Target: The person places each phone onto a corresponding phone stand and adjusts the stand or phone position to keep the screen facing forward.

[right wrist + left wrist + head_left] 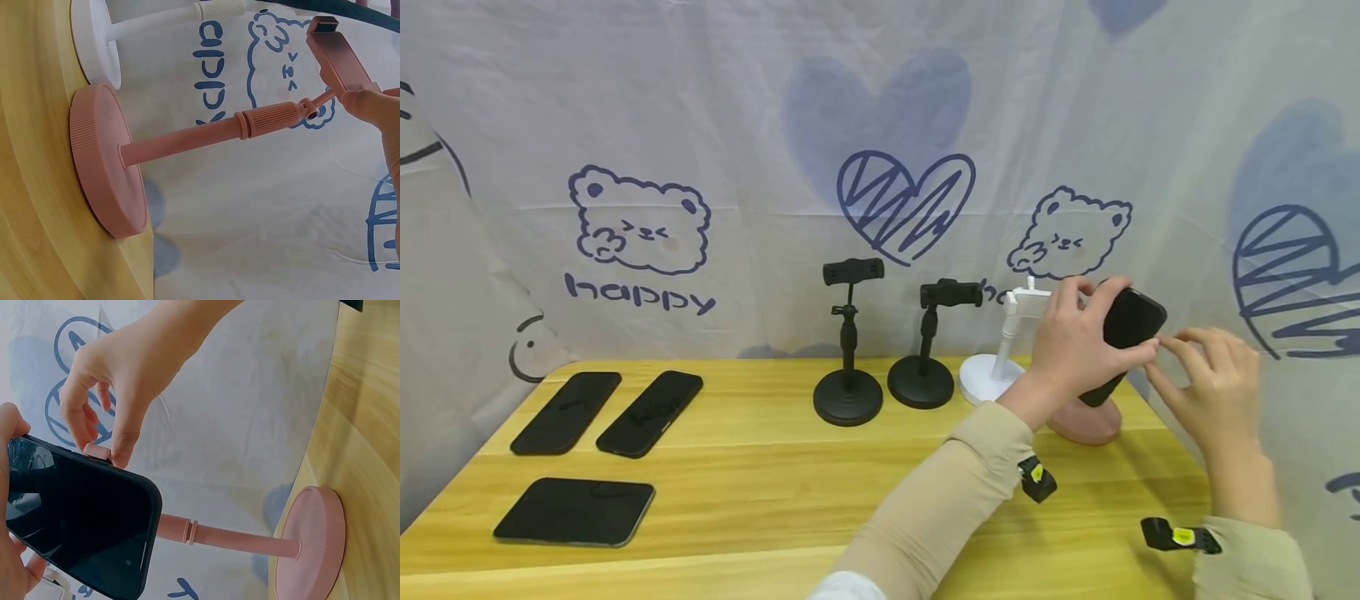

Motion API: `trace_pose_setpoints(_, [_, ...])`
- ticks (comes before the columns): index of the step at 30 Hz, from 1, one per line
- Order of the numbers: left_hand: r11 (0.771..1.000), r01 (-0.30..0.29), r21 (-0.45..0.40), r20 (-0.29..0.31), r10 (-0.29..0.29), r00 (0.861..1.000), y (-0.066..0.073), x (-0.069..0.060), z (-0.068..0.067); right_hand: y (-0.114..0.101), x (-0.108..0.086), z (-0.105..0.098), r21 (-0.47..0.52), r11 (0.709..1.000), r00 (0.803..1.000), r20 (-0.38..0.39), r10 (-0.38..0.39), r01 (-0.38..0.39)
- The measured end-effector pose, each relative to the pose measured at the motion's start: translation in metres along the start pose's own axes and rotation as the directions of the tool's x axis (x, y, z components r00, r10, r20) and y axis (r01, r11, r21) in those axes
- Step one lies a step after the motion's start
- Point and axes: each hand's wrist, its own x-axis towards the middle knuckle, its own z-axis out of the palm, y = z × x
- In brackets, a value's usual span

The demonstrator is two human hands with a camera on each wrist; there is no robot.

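Note:
My left hand (1075, 337) grips a black phone (1131, 321) by its edges, thumb along the near side, held tilted above a pink phone stand (1086, 423). With thumb and fingers my right hand (1213, 387) pinches the end of the stand's pink clamp (342, 59). A bit of that clamp shows at the phone's edge in the left wrist view, where the phone (81, 515) hides the rest. Whether the phone sits inside the clamp, I cannot tell. The stand's round base (109, 162) rests on the table.
Left of the pink stand are a white phone stand (988, 379) and two black stands, one nearer (921, 383) and one farther (847, 398). Three dark phones, including a sideways one (576, 512), lie at the table's left. A printed cloth (760, 150) hangs behind.

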Motion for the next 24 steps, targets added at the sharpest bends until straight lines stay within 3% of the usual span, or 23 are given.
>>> trace_pose_setpoints(8, [0.999,-0.036,0.013,-0.054,0.037,0.998,0.004,0.001,0.01,-0.001,-0.001,0.004,0.029,0.999,0.996,-0.083,-0.014,0.016])
trace_pose_setpoints(14, [0.997,-0.06,0.049,-0.112,0.065,0.992,0.004,0.002,0.015,-0.001,-0.003,0.006,0.036,0.999,0.997,-0.082,-0.005,0.008])
trace_pose_setpoints(24, [0.997,-0.04,0.059,-0.07,0.044,0.997,0.005,0.005,0.014,-0.002,-0.004,0.01,0.058,0.998,0.993,-0.12,0.006,0.001])
